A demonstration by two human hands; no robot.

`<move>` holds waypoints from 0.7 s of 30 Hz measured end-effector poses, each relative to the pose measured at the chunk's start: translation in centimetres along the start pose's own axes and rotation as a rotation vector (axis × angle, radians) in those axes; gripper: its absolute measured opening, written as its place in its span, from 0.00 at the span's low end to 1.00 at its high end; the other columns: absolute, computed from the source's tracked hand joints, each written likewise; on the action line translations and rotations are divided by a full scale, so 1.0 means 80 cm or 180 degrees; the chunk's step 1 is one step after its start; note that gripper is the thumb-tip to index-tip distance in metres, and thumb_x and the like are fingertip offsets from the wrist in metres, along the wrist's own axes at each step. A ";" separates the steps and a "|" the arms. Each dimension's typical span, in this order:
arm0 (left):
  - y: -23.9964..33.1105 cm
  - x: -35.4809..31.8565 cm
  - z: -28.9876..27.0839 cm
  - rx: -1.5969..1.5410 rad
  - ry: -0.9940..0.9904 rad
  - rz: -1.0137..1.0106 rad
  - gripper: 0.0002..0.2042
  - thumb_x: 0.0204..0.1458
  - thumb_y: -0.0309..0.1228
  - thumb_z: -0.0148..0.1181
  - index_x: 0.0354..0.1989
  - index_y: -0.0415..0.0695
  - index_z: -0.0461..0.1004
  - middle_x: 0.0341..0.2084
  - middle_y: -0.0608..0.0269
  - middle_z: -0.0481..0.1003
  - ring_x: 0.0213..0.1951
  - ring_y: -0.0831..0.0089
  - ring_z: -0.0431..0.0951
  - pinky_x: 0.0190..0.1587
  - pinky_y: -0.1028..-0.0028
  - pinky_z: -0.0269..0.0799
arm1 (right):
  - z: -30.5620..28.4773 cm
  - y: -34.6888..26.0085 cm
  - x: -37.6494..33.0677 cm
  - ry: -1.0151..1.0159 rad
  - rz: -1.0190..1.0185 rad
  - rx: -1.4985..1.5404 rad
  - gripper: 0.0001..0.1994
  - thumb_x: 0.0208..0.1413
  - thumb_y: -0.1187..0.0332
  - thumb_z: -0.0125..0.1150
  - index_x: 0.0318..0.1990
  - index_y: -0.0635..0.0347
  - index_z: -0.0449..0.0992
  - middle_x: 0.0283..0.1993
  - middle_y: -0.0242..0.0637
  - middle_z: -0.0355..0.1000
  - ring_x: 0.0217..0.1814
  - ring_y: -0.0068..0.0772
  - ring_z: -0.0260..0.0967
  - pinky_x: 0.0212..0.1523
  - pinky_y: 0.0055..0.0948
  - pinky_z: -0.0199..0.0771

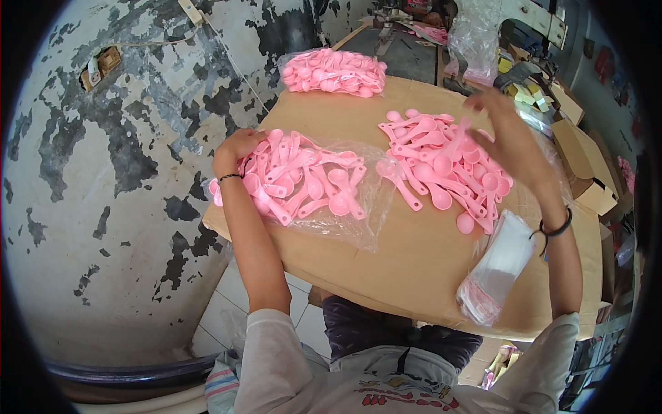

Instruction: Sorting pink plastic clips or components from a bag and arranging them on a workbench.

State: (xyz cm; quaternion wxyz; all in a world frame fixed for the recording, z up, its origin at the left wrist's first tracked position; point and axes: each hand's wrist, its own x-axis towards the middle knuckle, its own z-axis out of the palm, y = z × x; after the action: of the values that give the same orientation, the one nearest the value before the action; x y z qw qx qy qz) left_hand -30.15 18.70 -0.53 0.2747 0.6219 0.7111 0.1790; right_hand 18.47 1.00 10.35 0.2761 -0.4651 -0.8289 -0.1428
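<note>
L hand [238,146] at spoons [314,185], R hand [512,132] nr pile [442,164]

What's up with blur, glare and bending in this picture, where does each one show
Head view: the fisheye lens darkens the corners and bows the edges of the brown-topped table; head view: the bare right hand looks blurred, the bare left hand sharper; head view: pale glare marks the flat clear-plastic sleeves and the crinkled transparent plastic bag by the left hand.
</note>
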 end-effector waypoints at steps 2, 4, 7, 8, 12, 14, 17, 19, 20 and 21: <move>0.003 -0.005 -0.001 0.0076 0.0031 -0.0056 0.27 0.54 0.55 0.60 0.47 0.42 0.79 0.38 0.63 0.80 0.35 0.73 0.75 0.41 0.69 0.73 | 0.032 -0.019 -0.007 -0.1297 0.0040 0.1054 0.16 0.57 0.73 0.61 0.52 0.63 0.71 0.52 0.47 0.71 0.54 0.49 0.70 0.55 0.39 0.70; 0.019 -0.015 0.004 0.0130 0.0000 -0.0030 0.28 0.55 0.55 0.58 0.50 0.40 0.78 0.40 0.57 0.81 0.38 0.67 0.79 0.44 0.66 0.73 | 0.082 -0.066 -0.020 -0.1431 -0.0392 0.1536 0.21 0.52 0.73 0.62 0.56 0.62 0.71 0.54 0.48 0.71 0.57 0.47 0.70 0.58 0.36 0.71; -0.003 -0.009 -0.004 0.0076 0.0104 0.0061 0.28 0.54 0.55 0.58 0.48 0.40 0.78 0.40 0.58 0.81 0.38 0.68 0.79 0.44 0.66 0.73 | 0.150 -0.116 -0.008 -0.0901 -0.1223 0.1047 0.19 0.51 0.75 0.63 0.53 0.62 0.73 0.56 0.43 0.70 0.58 0.46 0.70 0.57 0.39 0.72; 0.001 -0.008 0.001 0.0084 0.0091 0.0077 0.28 0.54 0.55 0.58 0.48 0.40 0.78 0.40 0.58 0.81 0.38 0.68 0.79 0.44 0.66 0.73 | 0.177 -0.119 -0.004 -0.0998 -0.1079 0.1039 0.21 0.50 0.75 0.64 0.54 0.63 0.73 0.57 0.44 0.70 0.58 0.48 0.70 0.58 0.40 0.72; 0.006 -0.002 0.003 0.0026 0.0073 0.0107 0.28 0.54 0.55 0.59 0.48 0.41 0.79 0.40 0.58 0.81 0.38 0.69 0.79 0.44 0.67 0.73 | 0.213 -0.110 0.008 -0.0653 -0.1414 0.0812 0.25 0.46 0.75 0.65 0.56 0.61 0.72 0.59 0.46 0.69 0.60 0.48 0.69 0.58 0.40 0.71; -0.004 -0.001 0.000 0.0034 0.0046 0.0059 0.28 0.54 0.55 0.59 0.48 0.41 0.79 0.40 0.58 0.81 0.38 0.69 0.79 0.44 0.66 0.73 | 0.197 -0.120 0.007 -0.0654 -0.1353 0.0789 0.24 0.47 0.74 0.65 0.55 0.60 0.73 0.58 0.46 0.70 0.60 0.47 0.69 0.58 0.40 0.71; -0.001 -0.006 -0.001 -0.0002 -0.0074 -0.0036 0.28 0.54 0.56 0.59 0.48 0.42 0.79 0.40 0.58 0.81 0.39 0.68 0.79 0.46 0.66 0.73 | 0.177 -0.117 -0.002 -0.0786 -0.1284 0.0748 0.21 0.49 0.72 0.64 0.53 0.59 0.74 0.52 0.45 0.72 0.56 0.46 0.71 0.56 0.40 0.71; 0.009 -0.009 0.003 0.0075 0.0048 0.0039 0.28 0.53 0.56 0.59 0.48 0.43 0.80 0.39 0.59 0.81 0.37 0.69 0.78 0.44 0.66 0.73 | 0.152 -0.111 -0.014 -0.0909 -0.1303 0.0743 0.20 0.50 0.72 0.63 0.53 0.60 0.74 0.47 0.45 0.74 0.51 0.47 0.73 0.54 0.40 0.72; 0.007 -0.012 0.000 0.0059 0.0061 0.0015 0.28 0.53 0.56 0.59 0.48 0.43 0.80 0.39 0.59 0.81 0.37 0.69 0.78 0.44 0.66 0.73 | 0.128 -0.116 -0.020 -0.0816 -0.1248 0.1021 0.17 0.53 0.72 0.61 0.51 0.60 0.75 0.44 0.45 0.74 0.50 0.47 0.73 0.53 0.40 0.72; 0.010 -0.010 0.000 0.0086 0.0042 0.0022 0.27 0.54 0.55 0.60 0.48 0.43 0.79 0.38 0.61 0.81 0.36 0.71 0.77 0.42 0.68 0.73 | 0.100 -0.114 -0.024 -0.0725 -0.1173 0.1275 0.14 0.56 0.72 0.60 0.49 0.60 0.75 0.42 0.44 0.74 0.48 0.47 0.73 0.52 0.40 0.71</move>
State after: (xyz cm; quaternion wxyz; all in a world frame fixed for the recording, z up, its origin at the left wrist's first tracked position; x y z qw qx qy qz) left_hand -29.47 18.01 0.07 0.2610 0.6269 0.7131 0.1745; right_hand 8.87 -1.16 2.93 0.2370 -0.2560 -0.9367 0.0289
